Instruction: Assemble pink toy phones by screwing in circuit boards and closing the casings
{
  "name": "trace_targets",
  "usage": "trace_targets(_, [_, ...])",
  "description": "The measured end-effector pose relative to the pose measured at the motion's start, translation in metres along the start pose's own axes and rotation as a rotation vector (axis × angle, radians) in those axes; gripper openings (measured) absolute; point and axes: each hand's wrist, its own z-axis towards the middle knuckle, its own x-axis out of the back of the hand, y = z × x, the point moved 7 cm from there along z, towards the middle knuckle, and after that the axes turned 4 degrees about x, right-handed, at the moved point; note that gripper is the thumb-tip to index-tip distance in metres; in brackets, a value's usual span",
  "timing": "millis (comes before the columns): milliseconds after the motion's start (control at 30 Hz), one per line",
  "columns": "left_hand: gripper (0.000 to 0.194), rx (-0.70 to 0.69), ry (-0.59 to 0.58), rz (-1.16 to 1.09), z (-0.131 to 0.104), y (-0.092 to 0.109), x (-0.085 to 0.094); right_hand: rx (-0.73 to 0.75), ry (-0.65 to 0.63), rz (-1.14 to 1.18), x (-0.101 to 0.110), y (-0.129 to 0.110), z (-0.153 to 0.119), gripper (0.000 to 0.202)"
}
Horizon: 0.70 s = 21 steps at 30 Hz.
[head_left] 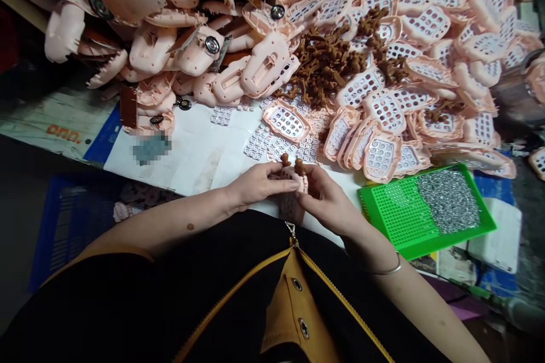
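Observation:
Between my two hands, close to the table's front edge, is a small pale pink plastic shell (289, 173). Two brown bear-shaped pieces (300, 167) stick up at its far end. My left hand (258, 184) grips its left side, thumb laid across it. Closed on the right side is my right hand (330, 198), with its fingers partly hidden behind the shell. Just beyond my hands lies a pink shell with a white keypad of holes (287, 121), on top of clear keypad sheets (258, 143). Farther back sits a pile of brown bear-shaped pieces (326, 65).
Pink shells with round black parts (264, 62) are heaped at the back left. Many keypad shells (385, 110) cover the right side. A green basket (394, 201) holds small metal screws. Below the table at left stands a blue crate (63, 221).

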Motion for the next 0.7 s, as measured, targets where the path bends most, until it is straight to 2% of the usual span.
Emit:
trace_targets(67, [0.026, -0.029, -0.012, 0.051, 0.000, 0.002, 0.000, -0.014, 0.014, -0.064, 0.002, 0.002, -0.002, 0.037])
trace_targets(167, [0.021, -0.041, -0.030, 0.116, -0.001, 0.005, -0.001, -0.015, -0.045, -0.019, -0.001, 0.006, -0.003, 0.039])
trace_targets(300, [0.022, 0.041, 0.031, 0.081, -0.001, 0.003, -0.001, 0.029, -0.069, 0.081, -0.004, 0.005, -0.005, 0.058])
trace_targets(367, [0.022, 0.085, 0.050, 0.023, 0.000, 0.000, -0.001, 0.033, -0.062, 0.083, -0.005, 0.006, -0.006, 0.061])
trace_targets(467, [0.024, 0.102, 0.127, -0.054, 0.002, -0.004, 0.004, 0.071, 0.042, 0.087, 0.000, 0.010, -0.005, 0.056])
trace_targets(600, [0.032, 0.057, 0.271, -0.132, 0.002, -0.004, 0.015, 0.076, 0.193, 0.154, 0.010, 0.020, -0.002, 0.045])
trace_targets(700, [0.032, 0.021, 0.329, -0.201, 0.001, -0.001, 0.017, 0.107, 0.242, -0.068, 0.014, 0.020, -0.002, 0.053])
